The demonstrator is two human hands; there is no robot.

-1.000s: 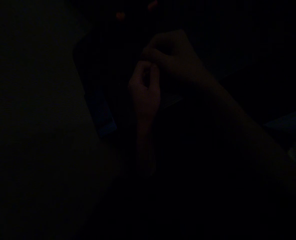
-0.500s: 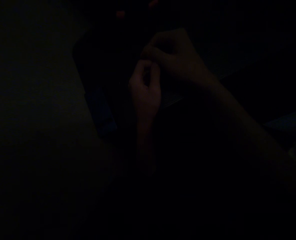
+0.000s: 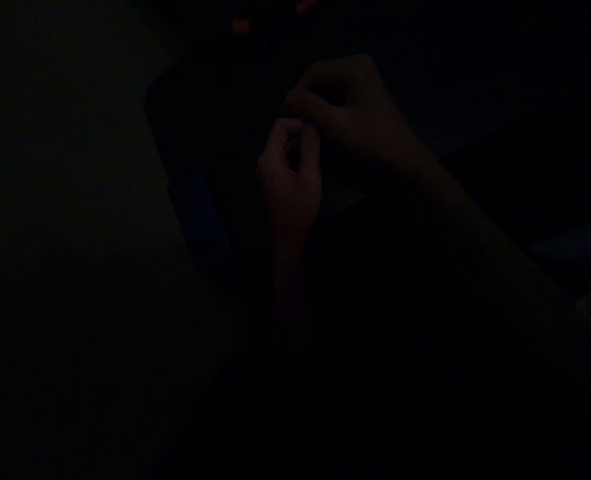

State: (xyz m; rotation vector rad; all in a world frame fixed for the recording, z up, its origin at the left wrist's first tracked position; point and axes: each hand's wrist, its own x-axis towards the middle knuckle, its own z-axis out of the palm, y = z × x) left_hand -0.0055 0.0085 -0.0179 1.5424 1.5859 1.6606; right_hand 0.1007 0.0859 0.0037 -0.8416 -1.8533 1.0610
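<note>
The view is very dark. My left hand [image 3: 292, 173] is closed near the upper middle, thumb and forefinger tips brought together in a pinch. Just above and to its right, my right hand [image 3: 348, 97] is pinched too, its fingertips right by those of the left. Whatever lies between the fingers, if anything, is too dark to make out. Beneath both hands spreads a dark surface with a rounded corner [image 3: 158, 100].
A dark blue rectangular object [image 3: 198, 217] lies at the surface's left edge. Two small orange-red things, one at the top [image 3: 240, 27] and another farther right [image 3: 306, 7], show faintly. Something bluish [image 3: 580, 240] is at the right edge.
Both hands keep nearly the same place and pinched shape. The picture is slightly darker at the hands and forearms.
</note>
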